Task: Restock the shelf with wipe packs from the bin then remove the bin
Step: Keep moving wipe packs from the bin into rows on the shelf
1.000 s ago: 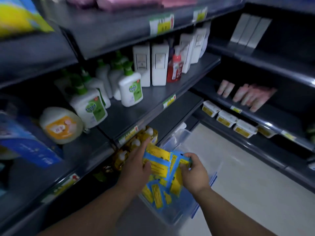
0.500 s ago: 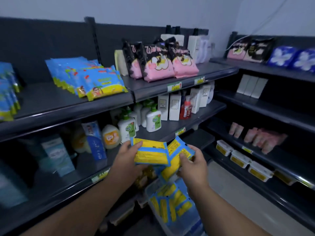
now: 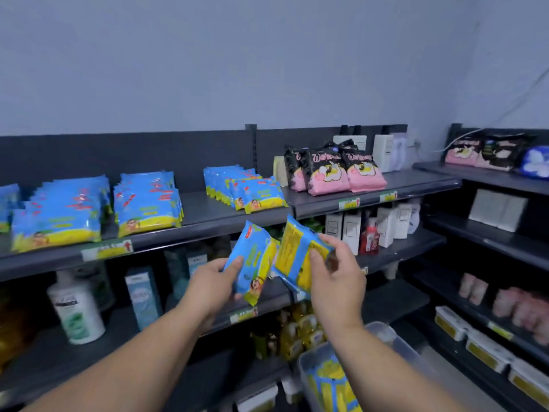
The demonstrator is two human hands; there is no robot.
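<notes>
My left hand (image 3: 212, 288) grips a blue and yellow wipe pack (image 3: 255, 263), tilted with its front towards me. My right hand (image 3: 335, 281) grips a second wipe pack (image 3: 297, 251) showing its yellow back. Both packs are held in front of the second shelf, just below the top shelf (image 3: 208, 221). On that top shelf stand rows of the same wipe packs: a left stack (image 3: 59, 215), a middle stack (image 3: 147, 203) and a right stack (image 3: 243, 188). The clear bin (image 3: 383, 334) sits low at the bottom centre, with several wipe packs (image 3: 332, 382) inside it.
Pink and black bags (image 3: 332, 171) stand on the top shelf to the right of the wipes. Bottles and white boxes (image 3: 350, 230) fill the second shelf. A side shelf unit (image 3: 490, 242) with small boxes and pink items runs along the right.
Both hands have lifted the packs out of the bin up to just below the top shelf and have drawn them apart. My view has tilted upward from the bin to the top shelf.
</notes>
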